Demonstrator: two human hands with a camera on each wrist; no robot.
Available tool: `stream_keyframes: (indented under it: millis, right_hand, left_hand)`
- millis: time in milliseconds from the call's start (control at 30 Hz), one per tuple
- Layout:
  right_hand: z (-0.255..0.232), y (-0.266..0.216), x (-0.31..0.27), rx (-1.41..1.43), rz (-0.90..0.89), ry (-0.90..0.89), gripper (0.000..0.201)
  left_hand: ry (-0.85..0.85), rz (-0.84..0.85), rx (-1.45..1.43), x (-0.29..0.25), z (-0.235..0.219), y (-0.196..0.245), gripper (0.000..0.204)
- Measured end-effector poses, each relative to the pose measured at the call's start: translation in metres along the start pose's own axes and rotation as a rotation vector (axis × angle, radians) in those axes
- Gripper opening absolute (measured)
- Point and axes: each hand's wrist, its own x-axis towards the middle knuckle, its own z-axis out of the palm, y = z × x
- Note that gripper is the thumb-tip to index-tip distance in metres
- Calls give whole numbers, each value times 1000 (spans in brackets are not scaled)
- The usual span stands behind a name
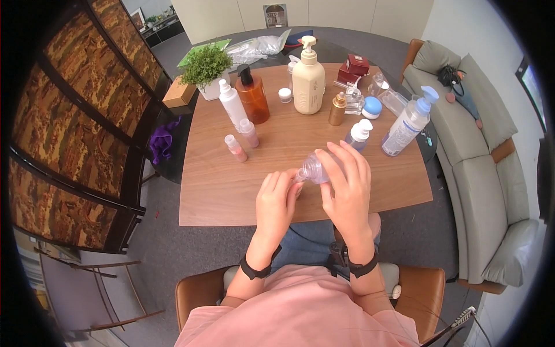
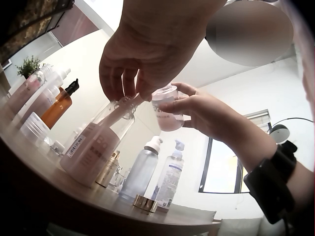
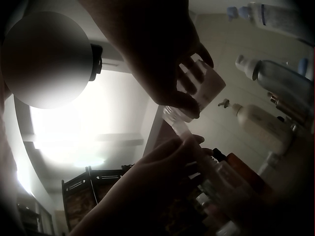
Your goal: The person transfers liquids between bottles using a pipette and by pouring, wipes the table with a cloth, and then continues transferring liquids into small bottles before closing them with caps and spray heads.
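Probably light and slippery; small bottle tilted above the table, my right hand gripping its body, the best hold; my left hand, near the large bottle's mouth: grip unclear to me.

The held bottle looks like smooth, glossy, see-through plastic, the table smooth wood, the gold bottle shiny and metallic, the shirt matt cloth

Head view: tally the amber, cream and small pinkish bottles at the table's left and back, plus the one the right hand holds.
Amber bottle: 1
Cream pump bottle: 1
Small pinkish bottles: 2
Tilted bottle in the right hand: 1
Total: 5
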Motion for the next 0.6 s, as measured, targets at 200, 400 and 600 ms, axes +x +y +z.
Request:
stream_keyframes:
  millis: [200,400,600]
  right_hand:
    - [5,9,-9,119,14,107,61]
    - [7,27,-23,189,135,209,63]
    - [24,51,-39,204,321,172,59]
  left_hand:
    - [4,2,3,0,0,1,17]
    - [14,7,1,0,-1,2,17]
    - [7,0,14,-1,-1,3,16]
